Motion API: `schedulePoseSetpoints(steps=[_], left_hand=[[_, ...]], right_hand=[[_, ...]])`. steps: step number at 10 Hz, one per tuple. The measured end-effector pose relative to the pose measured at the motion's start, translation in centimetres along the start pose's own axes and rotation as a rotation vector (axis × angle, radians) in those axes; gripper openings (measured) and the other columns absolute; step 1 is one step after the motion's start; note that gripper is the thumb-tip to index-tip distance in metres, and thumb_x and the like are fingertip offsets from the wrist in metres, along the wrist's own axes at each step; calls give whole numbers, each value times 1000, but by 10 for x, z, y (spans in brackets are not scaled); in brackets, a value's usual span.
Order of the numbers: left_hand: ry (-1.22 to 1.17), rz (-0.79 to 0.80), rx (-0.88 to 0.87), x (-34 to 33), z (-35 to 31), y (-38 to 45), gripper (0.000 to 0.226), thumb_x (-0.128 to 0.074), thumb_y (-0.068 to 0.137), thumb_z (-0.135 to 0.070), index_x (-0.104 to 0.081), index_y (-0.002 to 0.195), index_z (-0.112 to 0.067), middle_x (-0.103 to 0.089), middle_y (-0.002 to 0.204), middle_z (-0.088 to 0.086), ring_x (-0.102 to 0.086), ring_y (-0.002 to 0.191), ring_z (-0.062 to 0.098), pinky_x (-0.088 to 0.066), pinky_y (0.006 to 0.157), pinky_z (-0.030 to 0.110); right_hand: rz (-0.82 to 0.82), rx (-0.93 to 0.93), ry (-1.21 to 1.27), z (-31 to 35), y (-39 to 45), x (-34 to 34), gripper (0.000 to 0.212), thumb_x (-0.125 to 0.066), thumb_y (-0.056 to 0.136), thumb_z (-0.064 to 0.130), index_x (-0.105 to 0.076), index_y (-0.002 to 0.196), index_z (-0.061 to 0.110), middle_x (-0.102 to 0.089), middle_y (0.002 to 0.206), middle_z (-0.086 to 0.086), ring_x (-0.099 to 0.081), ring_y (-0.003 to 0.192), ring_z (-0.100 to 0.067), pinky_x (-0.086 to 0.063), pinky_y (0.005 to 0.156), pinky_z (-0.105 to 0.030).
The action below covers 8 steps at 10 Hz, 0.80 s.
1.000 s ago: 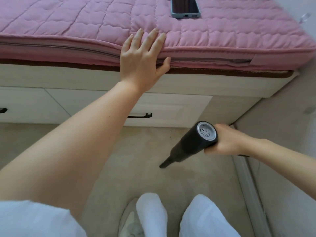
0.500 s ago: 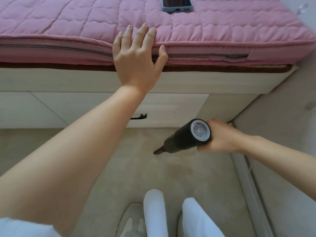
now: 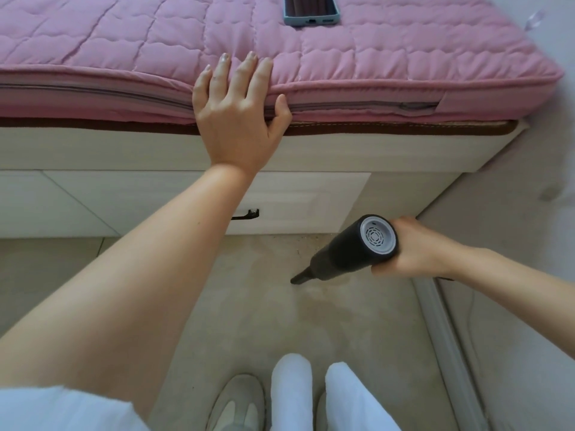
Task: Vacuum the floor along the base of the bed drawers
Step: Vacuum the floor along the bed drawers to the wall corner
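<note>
1. Head view, right hand (image 3: 413,248): fingers wrapped around the rear of a black handheld vacuum (image 3: 351,251); only the back of the hand and the knuckles show, and the handle itself is hidden under the hand.
2. Vacuum body runs away from that hand toward the left and down, grey vented end cap (image 3: 378,234) facing the camera, just beside the knuckles.
3. Narrow nozzle (image 3: 300,276) at the far end from the hand, tip at the floor (image 3: 342,331); whether it touches cannot be told.
4. Beyond the nozzle, away from the person: specks of debris (image 3: 306,241) on the floor along the foot of the white drawer front (image 3: 298,206). Nozzle tip lies short of that line, nearer the person.
5. Left hand (image 3: 236,116): fingers straight and slightly spread, laid flat over the edge of the pink quilted mattress (image 3: 389,66), thumb against its side by the zipper seam. It grips nothing.
6. Below the left wrist: black drawer handle (image 3: 247,215), partly hidden by the forearm.
7. Past the left fingertips, further onto the mattress: phone (image 3: 311,10) in a blue-grey case, cut off by the top edge.
8. Nearest the person, below both hands: white trouser legs (image 3: 292,393) and a grey shoe (image 3: 236,405).
9. To the right of the right forearm: pale wall with a skirting strip (image 3: 448,337) running along the floor.
</note>
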<state>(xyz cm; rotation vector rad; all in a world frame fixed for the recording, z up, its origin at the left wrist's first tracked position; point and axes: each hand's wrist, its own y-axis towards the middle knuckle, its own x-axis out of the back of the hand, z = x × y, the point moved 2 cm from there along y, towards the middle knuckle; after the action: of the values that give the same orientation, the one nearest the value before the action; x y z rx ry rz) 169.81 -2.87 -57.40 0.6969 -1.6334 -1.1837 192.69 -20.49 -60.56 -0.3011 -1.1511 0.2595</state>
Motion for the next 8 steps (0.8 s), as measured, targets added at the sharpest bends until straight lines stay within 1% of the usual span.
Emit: schedulePoseSetpoints(steps=[1,2,3,4,5,6,7,8], left_hand=[[-3,2,2,0,1,0,40,-52,93,-40,-71,122,-21,-70,125,-1,-62,120,30,-43,104,46],[-4,0,4,0,0,0,40,-52,93,-40,-71,122,-21,-70,125,-1,-62,120,30,-43,105,46],[-5,3,4,0,0,0,40,-52,93,-40,-71,122,-21,-70,125,-1,-62,120,31,-43,105,46],[-4,2,4,0,0,0,40,-52,93,-40,-71,122,-21,-70,124,-1,-62,120,31,-43,104,47],[-6,-1,5,0,0,0,40,-52,93,-40,-72,121,-21,-70,124,0,-62,120,31,-43,104,46],[-6,-5,4,-1,0,0,40,-52,92,-40,-72,121,-21,-70,124,0,-63,119,31,-44,104,46],[-10,-10,5,-1,0,0,40,-51,92,-40,-72,120,-21,-70,123,-1,-63,119,31,-43,104,45],[-14,-16,6,-1,0,0,40,-51,92,-40,-73,120,-21,-71,123,0,-63,118,31,-44,103,46]], right_hand=[[96,-7,18,-2,-2,6,21,-69,55,25,-51,64,29,-48,52,11,-41,51,-6,-37,48,-29],[181,23,2,-1,-5,10,21,-66,51,26,-50,64,23,-44,52,10,-38,50,-6,-34,48,-29],[189,44,-2,-2,-7,9,24,-61,48,29,-46,64,19,-40,52,9,-35,50,-7,-30,48,-31],[130,41,-4,-2,-7,8,22,-60,49,30,-43,60,22,-38,50,8,-30,49,-8,-28,48,-31],[40,29,-14,-4,-3,7,21,-61,51,32,-45,62,25,-42,50,6,-34,50,-10,-33,47,-34],[-26,2,-46,-4,2,4,21,-67,57,30,-49,68,27,-52,55,4,-49,54,-15,-46,52,-36],[-68,1,-125,0,8,0,21,-68,62,34,-54,75,25,-62,64,4,-61,66,-21,-53,58,-39],[-91,11,-137,6,13,-5,28,-68,65,39,-58,88,26,-67,76,5,-64,75,-24,-54,64,-38]])
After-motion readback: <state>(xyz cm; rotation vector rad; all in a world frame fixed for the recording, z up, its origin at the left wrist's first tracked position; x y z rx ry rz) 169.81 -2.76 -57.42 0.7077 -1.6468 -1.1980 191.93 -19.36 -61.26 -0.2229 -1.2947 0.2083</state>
